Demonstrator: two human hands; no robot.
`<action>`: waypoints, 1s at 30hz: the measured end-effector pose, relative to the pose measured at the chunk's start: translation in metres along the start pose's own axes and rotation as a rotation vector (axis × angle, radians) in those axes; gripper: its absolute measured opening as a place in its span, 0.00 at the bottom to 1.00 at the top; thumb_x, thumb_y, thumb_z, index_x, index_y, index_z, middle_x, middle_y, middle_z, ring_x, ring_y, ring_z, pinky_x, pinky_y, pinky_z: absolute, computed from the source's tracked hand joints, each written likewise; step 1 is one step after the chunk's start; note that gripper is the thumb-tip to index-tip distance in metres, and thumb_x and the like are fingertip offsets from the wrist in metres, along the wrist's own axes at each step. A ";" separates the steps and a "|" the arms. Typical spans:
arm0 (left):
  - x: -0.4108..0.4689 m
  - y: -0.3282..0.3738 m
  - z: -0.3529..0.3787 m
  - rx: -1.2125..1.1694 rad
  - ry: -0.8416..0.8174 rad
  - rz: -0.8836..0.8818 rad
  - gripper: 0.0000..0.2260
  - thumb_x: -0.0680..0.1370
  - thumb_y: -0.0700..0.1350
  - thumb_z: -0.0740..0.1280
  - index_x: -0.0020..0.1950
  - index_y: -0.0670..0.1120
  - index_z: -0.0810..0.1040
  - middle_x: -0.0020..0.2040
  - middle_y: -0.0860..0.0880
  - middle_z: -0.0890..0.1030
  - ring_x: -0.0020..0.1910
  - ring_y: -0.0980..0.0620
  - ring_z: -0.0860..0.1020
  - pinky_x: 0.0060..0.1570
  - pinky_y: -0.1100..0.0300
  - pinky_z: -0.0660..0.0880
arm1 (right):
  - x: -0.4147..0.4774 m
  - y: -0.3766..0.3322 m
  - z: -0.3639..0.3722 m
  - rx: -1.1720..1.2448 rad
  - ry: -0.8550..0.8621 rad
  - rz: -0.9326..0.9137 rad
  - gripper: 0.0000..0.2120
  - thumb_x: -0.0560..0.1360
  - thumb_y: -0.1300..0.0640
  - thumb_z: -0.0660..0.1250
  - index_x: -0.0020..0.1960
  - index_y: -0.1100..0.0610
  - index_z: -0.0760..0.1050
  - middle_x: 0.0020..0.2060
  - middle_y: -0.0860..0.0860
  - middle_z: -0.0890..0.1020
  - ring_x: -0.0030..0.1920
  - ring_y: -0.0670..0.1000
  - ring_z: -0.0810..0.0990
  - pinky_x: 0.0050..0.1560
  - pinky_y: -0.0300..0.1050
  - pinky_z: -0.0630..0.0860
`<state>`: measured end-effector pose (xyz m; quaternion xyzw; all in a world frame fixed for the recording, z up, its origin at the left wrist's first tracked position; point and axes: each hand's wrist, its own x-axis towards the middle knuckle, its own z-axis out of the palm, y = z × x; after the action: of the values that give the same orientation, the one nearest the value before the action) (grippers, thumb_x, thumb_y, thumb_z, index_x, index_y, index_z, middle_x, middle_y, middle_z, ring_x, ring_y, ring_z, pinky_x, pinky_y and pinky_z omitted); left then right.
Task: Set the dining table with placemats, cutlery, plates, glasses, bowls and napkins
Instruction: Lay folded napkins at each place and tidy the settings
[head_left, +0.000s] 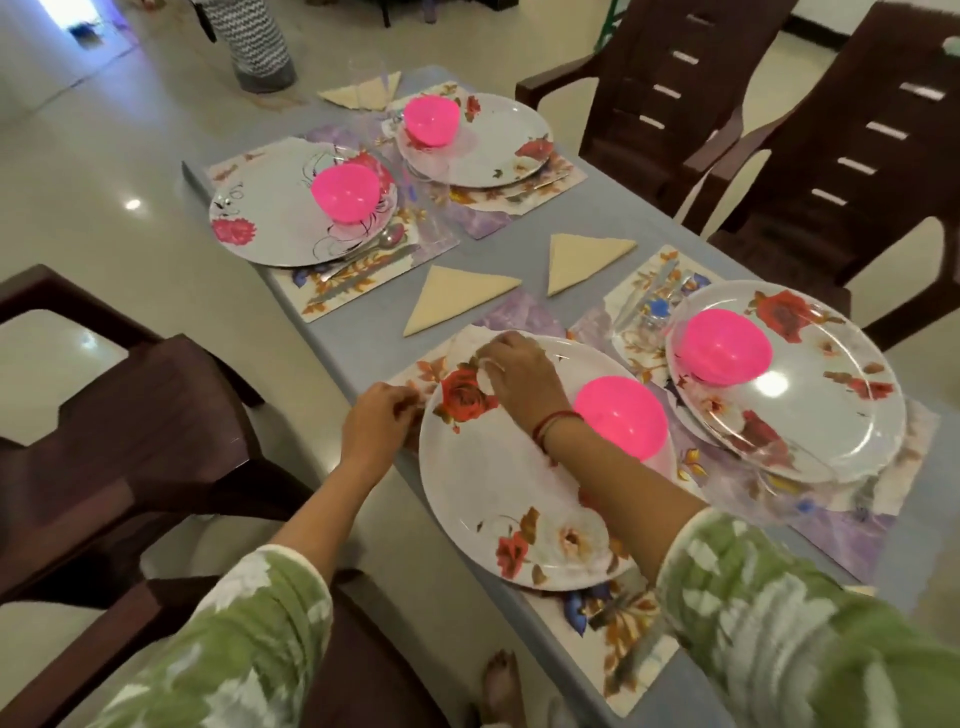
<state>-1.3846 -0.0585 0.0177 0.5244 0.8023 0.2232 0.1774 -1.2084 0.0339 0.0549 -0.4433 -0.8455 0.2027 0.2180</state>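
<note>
Green sleeves (249, 639), then my hands at the near plate (493, 493).
My left grip (382, 415) pinches the placemat (423, 371) edge on the desk (363, 338); my right grip (519, 374) curls on the plate's far rim, and I cannot tell if it holds.

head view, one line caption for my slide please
Right hand grips the far rim of the nearest plate, left hand at its left edge, pink bowl on it, table laid for four.

Both arms wear green sleeves (249, 623) with white leaf shapes. A red string band (553, 423) sits just behind the right hand (519, 374).
</note>
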 end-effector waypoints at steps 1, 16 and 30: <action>0.002 -0.002 0.001 -0.013 -0.002 0.011 0.10 0.78 0.45 0.66 0.57 0.46 0.83 0.51 0.46 0.80 0.50 0.46 0.77 0.44 0.60 0.67 | 0.017 0.003 -0.001 -0.013 -0.013 0.062 0.11 0.75 0.66 0.62 0.54 0.63 0.80 0.53 0.61 0.78 0.53 0.61 0.76 0.56 0.54 0.72; 0.010 -0.009 0.010 -0.070 0.020 0.053 0.09 0.77 0.47 0.68 0.54 0.48 0.85 0.44 0.47 0.81 0.43 0.50 0.76 0.42 0.60 0.69 | 0.112 0.052 0.022 -0.109 -0.428 0.483 0.15 0.71 0.49 0.66 0.53 0.56 0.81 0.51 0.53 0.81 0.49 0.54 0.80 0.56 0.52 0.77; 0.026 -0.007 0.008 -0.075 0.053 0.046 0.09 0.78 0.44 0.67 0.57 0.46 0.82 0.49 0.47 0.80 0.46 0.51 0.77 0.45 0.61 0.72 | 0.101 0.039 0.025 -0.093 -0.137 0.353 0.12 0.75 0.55 0.66 0.55 0.60 0.79 0.54 0.58 0.80 0.55 0.58 0.78 0.54 0.49 0.74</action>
<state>-1.3956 -0.0356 0.0057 0.5297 0.7854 0.2711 0.1704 -1.2481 0.1351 0.0322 -0.5794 -0.7759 0.2283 0.1005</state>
